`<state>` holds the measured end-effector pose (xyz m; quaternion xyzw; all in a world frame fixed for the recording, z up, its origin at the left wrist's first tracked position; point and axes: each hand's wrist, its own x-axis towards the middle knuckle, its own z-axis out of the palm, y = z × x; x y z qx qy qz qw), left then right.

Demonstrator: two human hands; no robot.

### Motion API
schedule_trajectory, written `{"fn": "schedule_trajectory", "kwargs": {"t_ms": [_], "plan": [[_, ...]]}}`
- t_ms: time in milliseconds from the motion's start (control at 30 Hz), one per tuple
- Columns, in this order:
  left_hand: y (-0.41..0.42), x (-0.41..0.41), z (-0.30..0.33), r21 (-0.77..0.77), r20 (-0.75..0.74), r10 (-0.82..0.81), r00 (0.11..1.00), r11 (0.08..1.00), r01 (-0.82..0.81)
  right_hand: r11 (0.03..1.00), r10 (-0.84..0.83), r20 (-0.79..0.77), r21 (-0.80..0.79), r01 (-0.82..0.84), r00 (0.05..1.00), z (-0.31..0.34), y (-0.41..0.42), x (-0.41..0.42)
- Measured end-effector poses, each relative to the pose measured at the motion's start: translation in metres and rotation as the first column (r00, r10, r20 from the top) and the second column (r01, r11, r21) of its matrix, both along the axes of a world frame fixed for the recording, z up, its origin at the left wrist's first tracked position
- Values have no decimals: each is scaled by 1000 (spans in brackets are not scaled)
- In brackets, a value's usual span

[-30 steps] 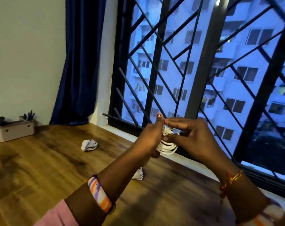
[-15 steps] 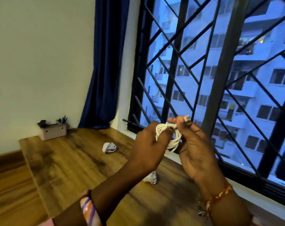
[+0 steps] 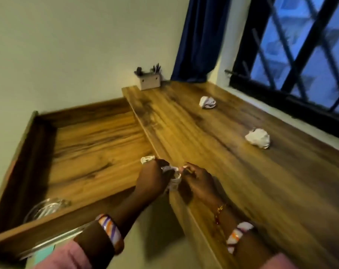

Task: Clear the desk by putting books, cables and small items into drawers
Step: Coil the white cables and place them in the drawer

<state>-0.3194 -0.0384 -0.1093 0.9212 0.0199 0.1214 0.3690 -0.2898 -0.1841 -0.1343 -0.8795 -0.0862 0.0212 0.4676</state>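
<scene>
1. Both hands meet at the front edge of the desk. The left hand and right hand are each closed on the same small white coiled cable, which sits between them; motion blur hides the finger detail.
2. Judgement: the two-handed pinch keeps the coil from springing open while it is carried to storage.
3. The open drawer lies left of and below the left hand, pulled well out. Hands sit at its right side, so the drop is probably short.
4. Drawer contents: a small white bundle just beyond the left hand, near the desk edge; a clear, glassy round item at the near left corner. Identity of either is uncertain.
5. Beyond and right of the right hand: two crumpled paper balls, nearer and farther, on the desk, well apart.
6. Far beyond the hands, against the wall: a small organiser box holding pens.
</scene>
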Motion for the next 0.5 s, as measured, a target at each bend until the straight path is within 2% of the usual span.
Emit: {"fn": "schedule_trajectory", "kwargs": {"t_ms": [33, 67, 100, 167, 233, 300, 367, 500], "plan": [[15, -3, -11, -18, -31, 41, 999, 999, -42, 959, 57, 94, -282, -28, 994, -13, 5, -2], [31, -4, -21, -63, -64, 90, 994, 994, -94, 876, 128, 185, -482, -23, 974, -21, 8, -3], [46, -3, -30, -142, -112, 151, 982, 976, -166, 815, 182, 239, -579, -10, 954, -26, 11, -2], [75, 4, -42, -333, -222, 305, 926, 869, -366, 770, 217, 241, -637, -14, 946, -28, 16, 2], [99, 20, -52, -457, -318, 440, 840, 704, -543, 739, 252, 208, -672, -49, 945, -28, 21, 12], [112, 41, -57, -528, -406, 476, 780, 574, -625, 706, 307, 180, -702, -97, 935, -26, 25, 32], [115, 62, -63, -543, -456, 457, 764, 537, -645, 690, 364, 141, -705, -164, 921, -21, 32, 60], [119, 116, -85, -512, -481, 448, 754, 554, -656, 692, 354, 111, -699, -180, 929, -19, 50, 108]]}}
